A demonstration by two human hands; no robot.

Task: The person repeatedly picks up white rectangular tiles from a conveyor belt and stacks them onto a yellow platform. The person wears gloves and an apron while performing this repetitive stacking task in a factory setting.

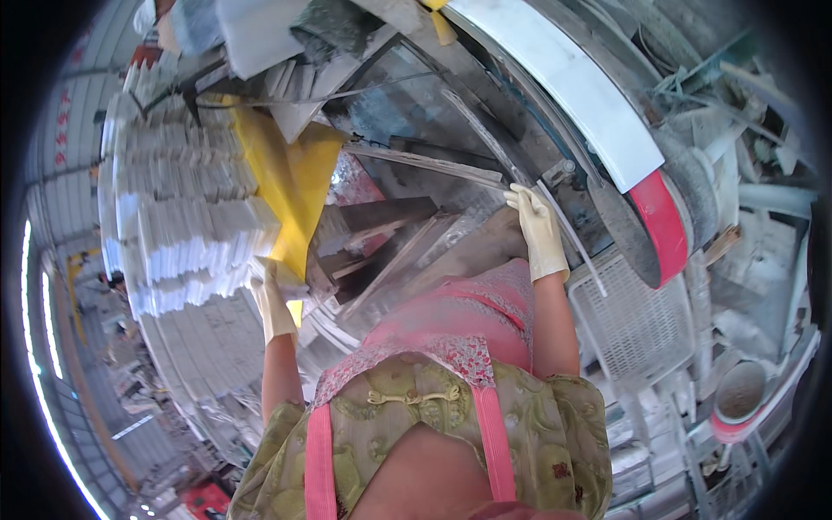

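My left hand (272,300), in a pale rubber glove, is at the near corner of a tall stack of thin white sheets (195,238). Its fingertips merge with the sheets' pale edges, so I cannot tell whether they grip one. On the right, my right hand (539,230), in a matching glove, is loosely bent with the fingers slightly apart. Its fingertips are by the end of a narrow dusty wooden strip (429,160); whether they touch it is unclear. A thin white strip (574,241) runs close along that hand's outer side.
A yellow sheet (290,182) drapes beside the stack. Dusty boards (390,217) lie between my hands. On the right curves a long white and red guard (663,230), with a perforated plastic crate (637,321) below it and a bucket (739,390) farther right.
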